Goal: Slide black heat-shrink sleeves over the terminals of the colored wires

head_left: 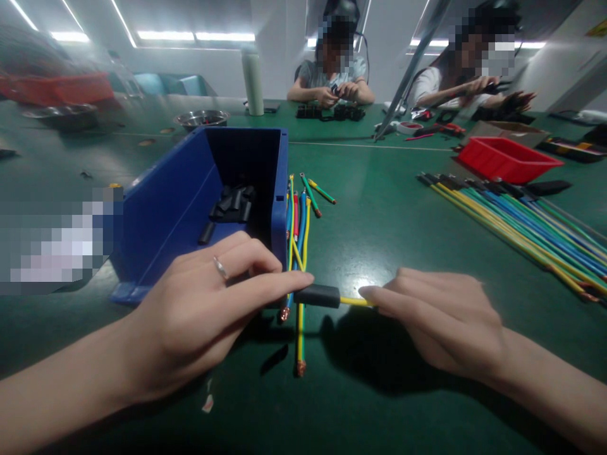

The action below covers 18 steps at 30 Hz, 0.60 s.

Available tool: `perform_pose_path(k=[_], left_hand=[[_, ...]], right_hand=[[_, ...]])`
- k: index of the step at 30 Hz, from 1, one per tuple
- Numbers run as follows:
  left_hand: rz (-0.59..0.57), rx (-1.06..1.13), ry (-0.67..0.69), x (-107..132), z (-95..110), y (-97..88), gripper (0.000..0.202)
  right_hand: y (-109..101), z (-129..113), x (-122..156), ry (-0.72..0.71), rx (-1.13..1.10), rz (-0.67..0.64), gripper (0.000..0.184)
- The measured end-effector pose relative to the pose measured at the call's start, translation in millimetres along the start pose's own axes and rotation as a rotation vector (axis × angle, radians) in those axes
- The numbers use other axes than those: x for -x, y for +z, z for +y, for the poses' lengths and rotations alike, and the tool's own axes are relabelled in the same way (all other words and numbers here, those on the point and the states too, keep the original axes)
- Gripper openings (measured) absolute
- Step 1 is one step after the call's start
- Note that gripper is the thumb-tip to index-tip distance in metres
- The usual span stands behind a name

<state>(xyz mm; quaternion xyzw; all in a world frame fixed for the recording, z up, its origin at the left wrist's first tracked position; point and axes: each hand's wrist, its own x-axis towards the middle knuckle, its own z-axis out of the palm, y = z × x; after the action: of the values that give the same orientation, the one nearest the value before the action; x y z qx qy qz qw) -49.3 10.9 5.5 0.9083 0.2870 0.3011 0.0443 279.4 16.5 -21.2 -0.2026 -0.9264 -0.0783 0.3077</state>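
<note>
My left hand [213,297] is closed in a pinch on one end of a short black tube [317,295] held just above the green table. My right hand [441,322] pinches a yellow wire [353,301] that runs into the tube's other end. Below and behind the tube lies a small bunch of coloured wires [298,240] with bare copper ends. A blue bin [190,202] stands at my left hand, holding several black tube pieces [232,205].
A long row of coloured wires [521,221] lies at the right, with a red tray [507,158] behind it. Two other people sit at the far side of the table, handling black parts. A metal bowl [202,118] and a pale bottle [253,82] stand at the back.
</note>
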Motion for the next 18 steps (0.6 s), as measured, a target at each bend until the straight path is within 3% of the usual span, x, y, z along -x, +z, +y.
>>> perform_pose_path(k=[8, 18], left_hand=[[-0.037, -0.01, -0.002, -0.7, -0.2, 0.8, 0.044], [0.021, 0.055, -0.004, -6.4, 2.4, -2.1, 0.026]], right_hand=[[-3.7, 0.6, -1.9, -0.037, -0.015, -0.007, 0.028], [1.1, 1.1, 2.4, -0.008, -0.009, 0.032, 0.03]])
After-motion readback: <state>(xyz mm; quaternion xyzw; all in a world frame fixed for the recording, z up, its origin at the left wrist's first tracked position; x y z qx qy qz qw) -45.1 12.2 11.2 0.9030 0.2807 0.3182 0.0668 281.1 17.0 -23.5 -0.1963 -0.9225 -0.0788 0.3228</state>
